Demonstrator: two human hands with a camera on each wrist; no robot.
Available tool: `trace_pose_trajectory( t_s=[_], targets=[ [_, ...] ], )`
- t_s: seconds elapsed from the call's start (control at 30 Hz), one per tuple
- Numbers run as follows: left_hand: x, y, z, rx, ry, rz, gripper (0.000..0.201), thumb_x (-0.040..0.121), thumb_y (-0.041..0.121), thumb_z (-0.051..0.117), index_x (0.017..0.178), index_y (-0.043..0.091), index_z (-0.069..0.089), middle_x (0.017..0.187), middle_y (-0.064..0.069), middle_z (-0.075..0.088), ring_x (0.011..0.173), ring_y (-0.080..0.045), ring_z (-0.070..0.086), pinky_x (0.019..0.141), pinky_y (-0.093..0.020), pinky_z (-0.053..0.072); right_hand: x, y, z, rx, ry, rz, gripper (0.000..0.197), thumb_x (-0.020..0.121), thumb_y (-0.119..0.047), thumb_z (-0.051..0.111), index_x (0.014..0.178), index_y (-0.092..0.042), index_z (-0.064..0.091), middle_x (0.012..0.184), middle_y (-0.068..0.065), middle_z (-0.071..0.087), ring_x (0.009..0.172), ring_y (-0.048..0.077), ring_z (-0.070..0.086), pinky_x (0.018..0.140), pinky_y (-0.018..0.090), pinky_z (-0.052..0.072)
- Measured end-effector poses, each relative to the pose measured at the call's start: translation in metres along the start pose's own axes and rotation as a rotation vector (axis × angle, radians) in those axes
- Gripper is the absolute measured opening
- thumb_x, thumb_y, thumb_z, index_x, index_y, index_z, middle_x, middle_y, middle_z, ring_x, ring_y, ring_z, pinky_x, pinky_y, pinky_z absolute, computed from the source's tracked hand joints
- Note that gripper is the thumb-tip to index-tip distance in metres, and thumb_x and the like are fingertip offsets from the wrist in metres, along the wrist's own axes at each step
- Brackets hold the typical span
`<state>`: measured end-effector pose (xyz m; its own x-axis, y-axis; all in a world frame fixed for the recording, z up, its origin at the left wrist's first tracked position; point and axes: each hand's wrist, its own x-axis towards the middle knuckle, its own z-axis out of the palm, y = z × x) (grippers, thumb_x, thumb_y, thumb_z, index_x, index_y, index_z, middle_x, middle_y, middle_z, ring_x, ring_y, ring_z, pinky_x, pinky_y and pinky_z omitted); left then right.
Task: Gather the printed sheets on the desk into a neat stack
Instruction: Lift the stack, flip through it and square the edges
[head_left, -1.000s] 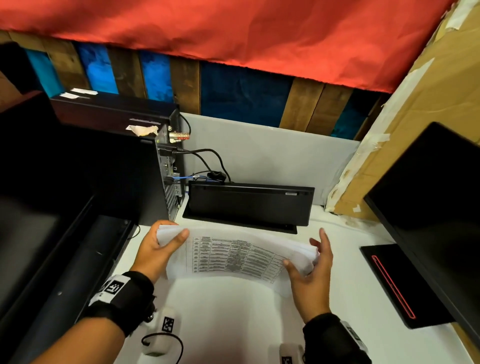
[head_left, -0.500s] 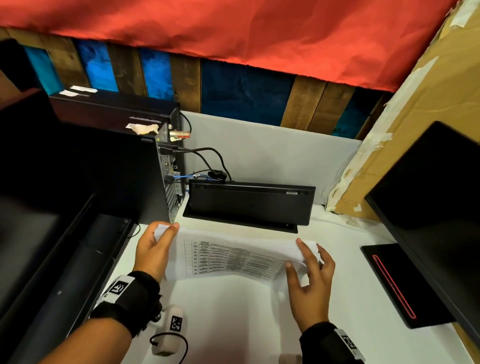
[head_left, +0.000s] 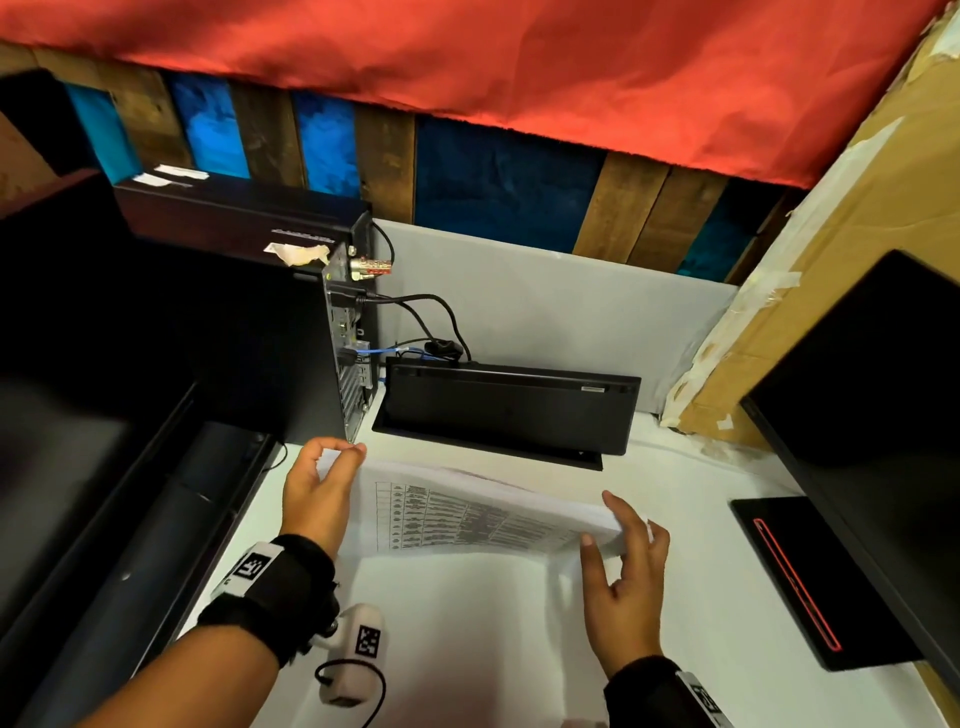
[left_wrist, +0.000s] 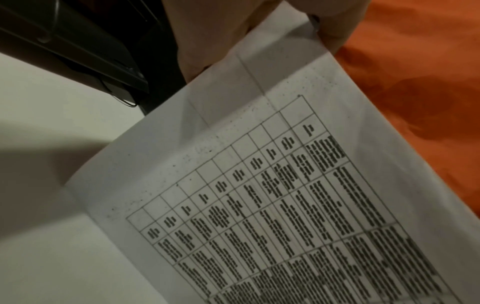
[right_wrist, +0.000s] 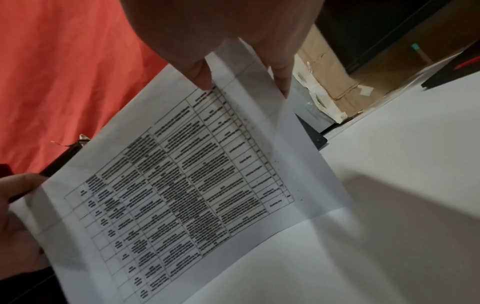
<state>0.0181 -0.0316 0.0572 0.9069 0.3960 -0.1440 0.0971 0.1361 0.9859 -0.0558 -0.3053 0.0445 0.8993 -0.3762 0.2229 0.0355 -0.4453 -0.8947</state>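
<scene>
**Sheets standing on edge, both hands squaring the ends – slip risk on the right**

Desk (head_left: 467, 649) is carrying everything: computer tower (head_left: 249, 353) sitting far left, black keyboard (head_left: 509, 410) propped up on edge behind the work area, monitor (head_left: 883, 441) leaning in at right with its base (head_left: 810, 582) on the desk.

Printed sheets (head_left: 467, 512) are standing on their lower long edge, that edge touching the desk, the printed table facing the person, the stack leaning away toward the keyboard. Top edges are looking roughly flush in the head view; can't tell how many sheets there are.

Risks, my read:
- Right end is only being held lightly. If that hand eases off while the stack is tilted, the sheets could fan out or flop flat.
- Right wrist view is showing one sheet edge peeling away from the rest at that end, so tapping down now could crease or misalign it.
- Stack is sagging a little in the middle; squeezing the ends inward would be bowing it further.
- Keyboard is sitting just behind, so a push forward could knock into it.

Hands:
- Left hand (head_left: 317, 493) is gripping the left end, thumb and fingers curling over the top corner, wrist low near the desk.
- Right hand (head_left: 626, 577) is pinching the right end between thumb and fingers (right_wrist: 200, 78), remaining fingers spreading loosely, palm facing left.
</scene>
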Motion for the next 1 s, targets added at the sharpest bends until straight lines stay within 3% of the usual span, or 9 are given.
trace_pose_trajectory(
  t_s=[0.13,0.2,0.3,0.47,0.57,0.67,0.73,0.87,1.0],
  targets=[
    [-0.004,0.006,0.001,-0.054,-0.066,0.017,0.025,0.081,0.028,0.073,0.096,0.013,0.060,0.085,-0.007,0.068,0.077,-0.022,0.064,0.067,-0.032,0.050,0.002,-0.002,0.003,0.012,-0.004,-0.010,0.054,0.091,-0.012,0.062,0.122,-0.051,0.041,0.117,-0.006,0.043,0.107,-0.016,0.044,0.093,0.022,0.042],
    [-0.001,0.002,-0.003,-0.054,-0.135,0.024,0.050,0.065,0.033,0.085,0.101,0.009,0.060,0.087,-0.007,0.072,0.078,-0.021,0.069,0.066,-0.028,0.053,0.004,-0.001,0.002,0.086,-0.003,0.048,0.066,0.090,-0.007,0.063,0.134,-0.047,0.034,0.125,-0.014,0.044,0.113,-0.008,0.045,0.101,0.025,0.039],
    [0.007,-0.010,-0.012,-0.022,-0.256,-0.025,0.086,0.037,0.045,0.094,0.106,0.003,0.063,0.094,-0.011,0.076,0.087,-0.023,0.074,0.068,-0.023,0.058,0.009,0.000,0.000,0.247,-0.030,0.193,0.088,0.087,0.009,0.060,0.148,-0.037,0.016,0.133,-0.008,0.040,0.119,0.013,0.046,0.106,0.026,0.035],
    [0.016,-0.015,-0.019,0.009,-0.295,-0.013,0.091,0.025,0.042,0.096,0.099,0.003,0.062,0.089,-0.010,0.075,0.082,-0.017,0.073,0.066,-0.020,0.057,0.019,0.014,-0.003,0.309,-0.038,0.267,0.061,0.082,0.014,0.055,0.126,-0.026,0.042,0.112,-0.003,0.056,0.111,0.025,0.055,0.086,0.022,0.044],
    [0.017,-0.015,-0.017,0.000,-0.388,-0.063,0.080,0.033,0.030,0.095,0.104,0.006,0.067,0.098,-0.012,0.076,0.093,-0.023,0.073,0.078,-0.029,0.057,0.022,0.013,-0.005,0.344,-0.076,0.277,0.054,0.081,0.015,0.056,0.106,-0.032,0.052,0.104,-0.004,0.063,0.100,0.013,0.062,0.082,0.024,0.047],
    [0.025,-0.020,-0.019,-0.003,-0.375,-0.119,0.083,0.034,0.025,0.094,0.111,0.009,0.065,0.104,-0.009,0.076,0.097,-0.022,0.073,0.082,-0.034,0.056,0.026,0.017,-0.007,0.357,-0.113,0.287,0.050,0.082,0.011,0.061,0.107,-0.031,0.056,0.103,-0.005,0.067,0.086,-0.003,0.067,0.079,0.022,0.049],
    [0.028,-0.028,-0.021,0.031,-0.377,-0.145,0.086,0.033,0.026,0.097,0.110,0.008,0.065,0.102,-0.009,0.076,0.096,-0.023,0.073,0.082,-0.035,0.057,0.028,0.025,-0.005,0.329,-0.130,0.320,0.044,0.081,0.002,0.070,0.113,-0.025,0.057,0.106,-0.004,0.069,0.089,-0.001,0.068,0.082,0.023,0.051],
    [0.026,-0.040,-0.017,0.076,-0.289,-0.153,0.038,0.072,-0.010,0.074,0.108,-0.003,0.065,0.088,-0.002,0.077,0.099,-0.034,0.069,0.096,-0.051,0.050,0.033,0.027,0.001,0.272,-0.096,0.335,0.029,0.085,0.000,0.068,0.100,-0.023,0.059,0.101,-0.002,0.070,0.097,0.016,0.067,0.079,0.022,0.049],
    [0.021,-0.032,-0.012,0.078,-0.253,-0.113,0.032,0.079,-0.011,0.067,0.107,0.004,0.067,0.100,-0.008,0.074,0.099,-0.031,0.068,0.094,-0.047,0.051,0.042,0.019,-0.001,0.300,-0.049,0.276,0.031,0.090,0.000,0.059,0.117,-0.015,0.056,0.106,-0.002,0.068,0.094,0.002,0.063,0.073,0.005,0.048]
  ],
)
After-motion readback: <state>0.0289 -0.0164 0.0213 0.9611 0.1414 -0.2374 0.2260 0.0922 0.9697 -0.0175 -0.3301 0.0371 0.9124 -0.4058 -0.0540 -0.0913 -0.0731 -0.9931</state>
